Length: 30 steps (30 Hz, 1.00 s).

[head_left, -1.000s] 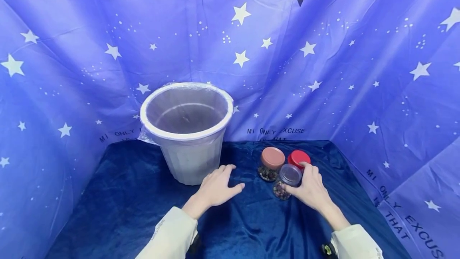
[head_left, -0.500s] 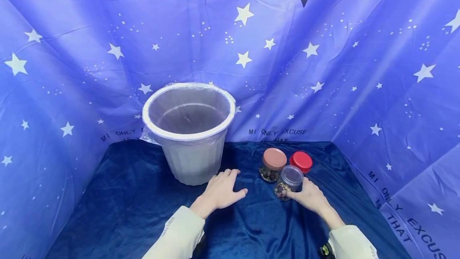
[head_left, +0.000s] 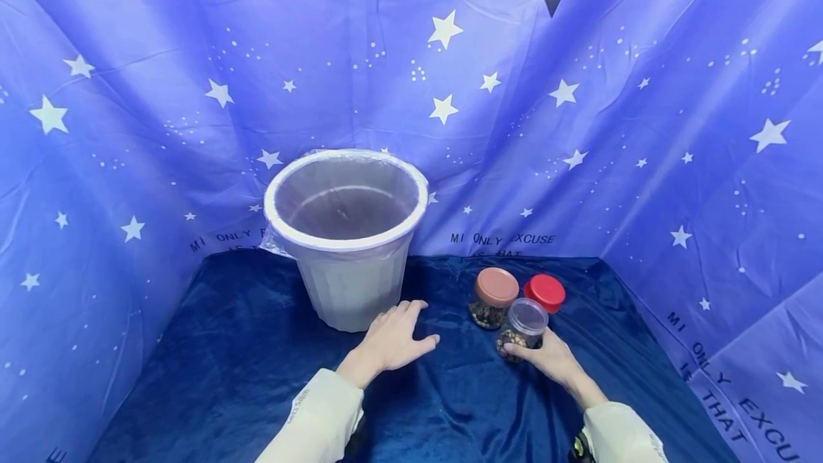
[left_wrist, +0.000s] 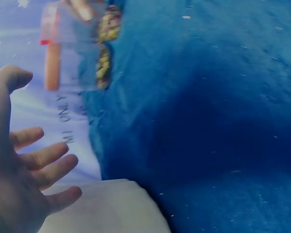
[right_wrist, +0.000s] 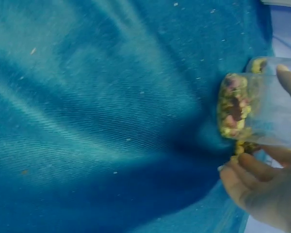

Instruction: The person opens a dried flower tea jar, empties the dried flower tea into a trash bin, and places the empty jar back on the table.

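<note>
On the blue cloth [head_left: 244, 363], at about 4 o'clock from the bin [head_left: 347, 234], the right hand [head_left: 553, 359] curls its fingers round the clear jar [head_left: 521, 327], thumb on the near side. That jar, lid on and a shallow layer of mixed bits at its bottom, stands on the cloth or just off it; I cannot tell which. Behind it, at 11 and 1 o'clock, stand the pink jar [head_left: 491, 299] and the red jar [head_left: 545, 294], both capped and untouched. The left hand [head_left: 392, 338] lies spread and relaxed, fingers straight, holding nothing, its fingertips near the bin's foot.

By my reading the work is at its start: one jar is grasped, none is opened, and the bin's liner looks bare inside.

The head view alone shows the bin's inside and all three jars at once. The right wrist view shows the yellow and pink bits through the jar's wall and fingers cupped beneath it. The left wrist view shows the open palm [left_wrist: 19, 165] and the bin's wall close by, with the jars blurred at 12 o'clock
</note>
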Each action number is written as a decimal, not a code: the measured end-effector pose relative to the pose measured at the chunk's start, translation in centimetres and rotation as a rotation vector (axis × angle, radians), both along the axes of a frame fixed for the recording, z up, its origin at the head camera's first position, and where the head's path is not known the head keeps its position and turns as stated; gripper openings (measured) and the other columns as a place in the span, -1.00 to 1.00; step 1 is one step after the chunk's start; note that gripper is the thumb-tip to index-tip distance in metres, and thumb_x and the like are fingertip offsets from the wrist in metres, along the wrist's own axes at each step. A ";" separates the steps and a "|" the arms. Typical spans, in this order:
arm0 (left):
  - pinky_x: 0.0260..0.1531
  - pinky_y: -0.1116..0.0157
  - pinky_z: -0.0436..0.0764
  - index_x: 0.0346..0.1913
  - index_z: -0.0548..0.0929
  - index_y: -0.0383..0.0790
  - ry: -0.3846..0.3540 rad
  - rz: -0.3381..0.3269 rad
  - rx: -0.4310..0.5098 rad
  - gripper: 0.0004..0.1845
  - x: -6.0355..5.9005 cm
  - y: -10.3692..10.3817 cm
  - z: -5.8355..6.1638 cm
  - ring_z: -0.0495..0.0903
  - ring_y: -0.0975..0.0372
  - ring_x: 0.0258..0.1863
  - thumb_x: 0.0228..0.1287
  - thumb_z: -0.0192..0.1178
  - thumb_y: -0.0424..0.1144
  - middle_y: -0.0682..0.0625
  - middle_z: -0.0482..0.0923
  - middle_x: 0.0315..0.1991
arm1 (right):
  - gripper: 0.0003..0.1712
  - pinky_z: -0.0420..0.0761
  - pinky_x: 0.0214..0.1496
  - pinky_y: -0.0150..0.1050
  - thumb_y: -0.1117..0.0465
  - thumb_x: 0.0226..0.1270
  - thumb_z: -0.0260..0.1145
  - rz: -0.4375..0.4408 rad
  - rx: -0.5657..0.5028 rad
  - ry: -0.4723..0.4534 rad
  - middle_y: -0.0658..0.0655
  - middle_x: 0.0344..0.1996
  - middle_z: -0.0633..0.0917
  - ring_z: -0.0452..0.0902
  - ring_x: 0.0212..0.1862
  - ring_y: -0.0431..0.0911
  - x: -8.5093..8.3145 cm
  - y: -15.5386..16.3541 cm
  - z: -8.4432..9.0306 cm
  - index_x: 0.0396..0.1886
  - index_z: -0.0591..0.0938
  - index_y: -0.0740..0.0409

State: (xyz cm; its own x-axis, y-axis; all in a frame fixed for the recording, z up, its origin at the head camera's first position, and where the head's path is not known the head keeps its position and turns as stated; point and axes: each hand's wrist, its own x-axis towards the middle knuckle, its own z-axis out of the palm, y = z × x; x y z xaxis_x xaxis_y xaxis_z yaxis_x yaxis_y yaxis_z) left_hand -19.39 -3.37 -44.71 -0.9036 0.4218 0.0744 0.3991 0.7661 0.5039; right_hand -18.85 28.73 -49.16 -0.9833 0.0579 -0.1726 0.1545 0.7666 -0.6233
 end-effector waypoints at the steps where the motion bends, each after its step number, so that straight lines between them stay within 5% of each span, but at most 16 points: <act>1: 0.15 -0.03 0.51 0.33 0.42 -0.15 -0.002 -0.005 0.029 -0.32 -0.1 -0.2 0.2 0.53 0.01 0.21 0.27 0.13 0.18 -0.11 0.54 0.22 | -0.02 0.44 0.24 0.20 -0.20 0.10 0.45 0.001 -0.001 0.010 0.47 0.19 0.54 0.44 0.27 0.33 0.0 0.0 -0.2 0.32 0.36 0.34; 12: 0.24 -0.06 0.46 0.37 0.39 -0.14 -0.034 -0.013 0.133 -0.33 -0.4 -1.0 1.4 0.46 -0.01 0.33 0.30 0.14 0.13 -0.12 0.46 0.33 | 0.00 0.47 0.21 0.20 -0.22 0.11 0.44 -0.009 0.035 0.056 0.48 0.19 0.55 0.48 0.24 0.33 0.1 0.3 -1.2 0.34 0.33 0.33; 21: 0.21 -0.02 0.48 0.40 0.35 -0.11 0.004 -0.062 0.009 -0.32 -0.5 -1.0 2.1 0.48 0.02 0.28 0.29 0.16 0.10 -0.10 0.47 0.30 | -0.09 0.55 0.11 0.13 -0.06 0.08 0.49 0.009 0.053 0.127 0.47 0.06 0.62 0.58 0.11 0.27 0.5 0.2 -1.2 0.24 0.33 0.41; 30: 0.13 -0.01 0.52 0.35 0.39 -0.13 0.096 -0.055 -0.137 -0.34 -0.4 -0.8 1.3 0.54 0.01 0.20 0.25 0.18 0.08 -0.10 0.54 0.20 | -0.14 0.57 0.05 0.06 -0.07 0.02 0.51 0.072 0.109 0.195 0.35 0.00 0.67 0.63 0.01 0.15 0.1 -0.6 -1.3 0.20 0.41 0.33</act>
